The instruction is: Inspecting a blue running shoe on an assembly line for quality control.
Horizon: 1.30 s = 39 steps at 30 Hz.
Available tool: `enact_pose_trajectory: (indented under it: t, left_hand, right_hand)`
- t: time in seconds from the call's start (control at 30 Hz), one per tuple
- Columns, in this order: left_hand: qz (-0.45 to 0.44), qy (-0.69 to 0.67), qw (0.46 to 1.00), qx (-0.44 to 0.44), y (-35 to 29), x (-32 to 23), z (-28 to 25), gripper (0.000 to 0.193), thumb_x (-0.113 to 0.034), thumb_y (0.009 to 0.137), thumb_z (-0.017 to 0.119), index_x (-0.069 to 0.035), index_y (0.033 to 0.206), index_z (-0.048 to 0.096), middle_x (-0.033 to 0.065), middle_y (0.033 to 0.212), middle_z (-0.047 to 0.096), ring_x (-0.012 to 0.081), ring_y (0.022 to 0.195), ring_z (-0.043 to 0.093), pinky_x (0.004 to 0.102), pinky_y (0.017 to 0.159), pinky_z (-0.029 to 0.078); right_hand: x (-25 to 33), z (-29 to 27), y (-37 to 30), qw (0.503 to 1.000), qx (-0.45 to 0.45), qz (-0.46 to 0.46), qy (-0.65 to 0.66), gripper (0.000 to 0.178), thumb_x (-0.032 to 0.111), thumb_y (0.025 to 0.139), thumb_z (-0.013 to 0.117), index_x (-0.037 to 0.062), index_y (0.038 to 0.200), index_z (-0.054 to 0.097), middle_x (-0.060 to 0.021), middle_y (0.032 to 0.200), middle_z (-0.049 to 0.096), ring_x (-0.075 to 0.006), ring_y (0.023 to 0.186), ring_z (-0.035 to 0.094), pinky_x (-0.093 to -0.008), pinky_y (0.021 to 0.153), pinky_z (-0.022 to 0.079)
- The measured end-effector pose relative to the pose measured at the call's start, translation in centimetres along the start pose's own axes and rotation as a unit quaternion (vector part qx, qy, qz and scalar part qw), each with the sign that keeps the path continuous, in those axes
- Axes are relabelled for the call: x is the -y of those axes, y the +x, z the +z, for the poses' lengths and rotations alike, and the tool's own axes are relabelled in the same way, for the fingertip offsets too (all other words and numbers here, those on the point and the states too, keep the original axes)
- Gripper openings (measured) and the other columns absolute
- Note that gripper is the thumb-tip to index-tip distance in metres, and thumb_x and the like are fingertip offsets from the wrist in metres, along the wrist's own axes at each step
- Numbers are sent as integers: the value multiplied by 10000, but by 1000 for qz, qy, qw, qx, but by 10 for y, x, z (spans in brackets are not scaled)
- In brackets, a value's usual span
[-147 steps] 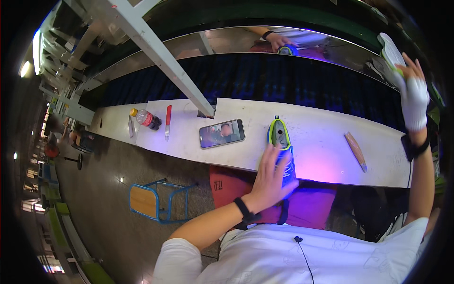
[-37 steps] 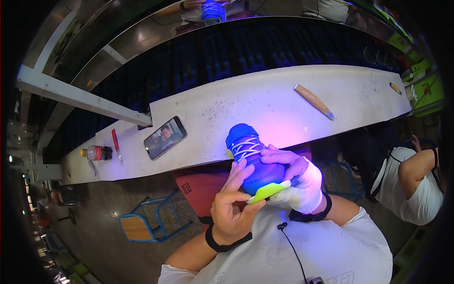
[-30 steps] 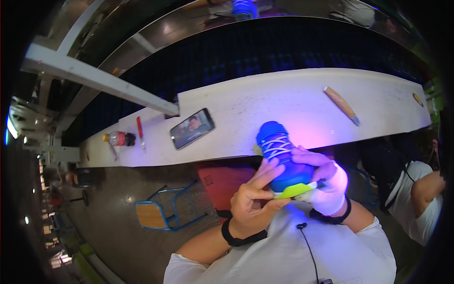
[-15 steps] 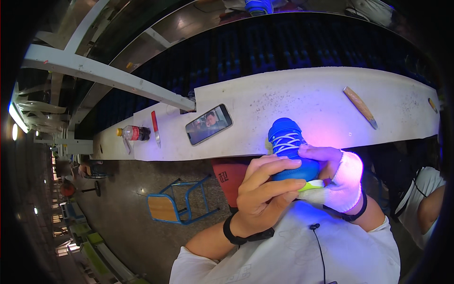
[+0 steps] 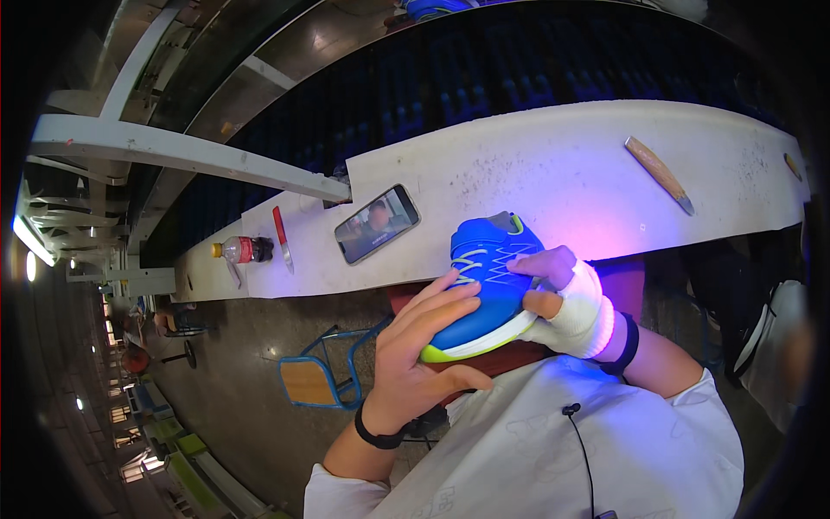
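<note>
A blue sneaker [image 5: 480, 290] with pale laces, a white midsole and a lime-green toe edge is held over the table's near edge, side on. My right hand [image 5: 566, 298], in a white fingerless glove, grips its heel-side quarter, the thumb pressed on the upper. Around the toe lies my left hand [image 5: 415, 337], bare. Its fingers rest along the upper and its thumb stretches out below the sole, with the toe in the crook between. Most of the outsole is hidden from view.
On the white-covered table [image 5: 519, 164] lie a phone [image 5: 378, 225], a red-handled knife [image 5: 283, 238], a cola bottle [image 5: 245, 249] and a wooden-handled blade [image 5: 660, 176]. Behind runs a dark conveyor [image 5: 519, 82]. A blue-framed stool [image 5: 316, 381] stands at left; another person [image 5: 778, 346] is at right.
The sneaker has turned from toe-toward-me to side on, with its toe swung to the left. My left hand has shifted left, and its thumb has come off the sole edge.
</note>
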<state>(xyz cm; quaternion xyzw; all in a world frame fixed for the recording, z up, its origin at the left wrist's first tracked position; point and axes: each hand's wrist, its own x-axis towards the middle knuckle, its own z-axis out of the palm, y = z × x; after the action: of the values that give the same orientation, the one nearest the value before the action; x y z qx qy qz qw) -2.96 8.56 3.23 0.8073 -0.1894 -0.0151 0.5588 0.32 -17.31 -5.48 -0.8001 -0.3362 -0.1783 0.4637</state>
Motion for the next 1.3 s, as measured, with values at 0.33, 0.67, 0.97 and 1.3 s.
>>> enact_pose_trajectory:
  t: [0.33, 0.67, 0.97, 1.3]
  left_hand:
    - [24, 84, 996, 16, 0, 9, 1, 915, -502, 522, 1042, 11, 1233, 780, 219, 1296, 789, 475, 1329, 695, 568, 1178, 517]
    - [14, 41, 999, 3, -8, 16, -2, 596, -154, 656, 1051, 3, 1172, 799, 224, 1262, 802, 502, 1330, 689, 598, 1183, 500]
    - [-16, -61, 998, 16, -22, 45, -21, 506, -81, 694, 992, -83, 1163, 803, 176, 1263, 815, 501, 1449, 596, 590, 1221, 453]
    - [-27, -73, 996, 42, -24, 56, -28, 463, -82, 725, 964, -78, 1160, 807, 201, 1490, 694, 479, 1529, 514, 581, 1255, 408]
  right_hand:
    - [-1, 1, 3, 998, 17, -55, -4, 394, 293, 709, 946, 137, 1006, 739, -141, 1241, 744, -328, 966, 708, -449, 766, 601]
    - [-3, -2, 8, 997, 68, -36, -30, 376, 342, 679, 930, 126, 889, 706, -120, 1136, 736, -334, 953, 713, -474, 775, 596]
    - [-22, 19, -2, 999, 46, -13, -18, 542, 399, 663, 995, 76, 824, 592, -263, 1450, 602, -498, 1349, 608, -601, 1109, 521]
    - [-29, 28, -9, 999, 32, -29, 4, 607, 400, 635, 1006, 72, 947, 601, -264, 1432, 616, -510, 1313, 620, -641, 1081, 522]
